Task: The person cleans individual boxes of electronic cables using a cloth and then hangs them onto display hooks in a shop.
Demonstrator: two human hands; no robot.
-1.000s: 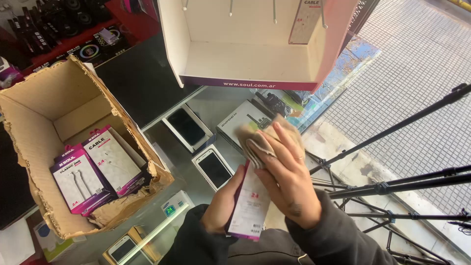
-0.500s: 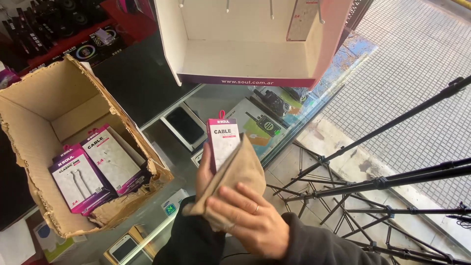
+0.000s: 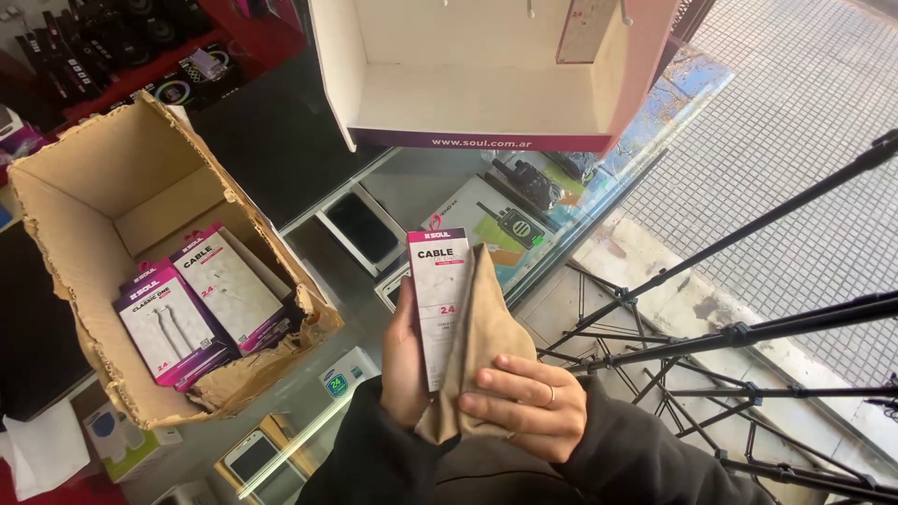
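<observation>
Cable pack [image 3: 441,304] upright in my left hand [image 3: 404,360], long axis vertical, hang-tab end up, printed face twd me. L hand wraps it from the left edge, thumb side on the front low down, fingers behind — can't see them. Tan cloth [image 3: 482,346] lies against the pack's right side + back, draped down over its lower half. My right hand [image 3: 524,402] is flat on the cloth near its bottom, fingers spread narrow, pressing cloth onto pack; not gripping the pack itself afaict. So both hands are on the same stack: L carries, R just pins the cloth. Key geometry: pack sits directly above/between the hands, just over the glass counter [image 3: 412,187]. White display box [image 3: 486,93] is straight ahead and higher up, open face twd me, pegs at its top edge, one item [image 3: 587,28] hanging at right. Torn cardboard box [image 3: 84,234] is off to my left, well apart, with more cable packs [image 3: 201,295] lying flat inside, long axes running diagonal. L hand is the nearer one to that carton; display box is roughly centred, slightly closer to R. Black tripod legs [image 3: 748,327] to the right, clear of both hands.
</observation>
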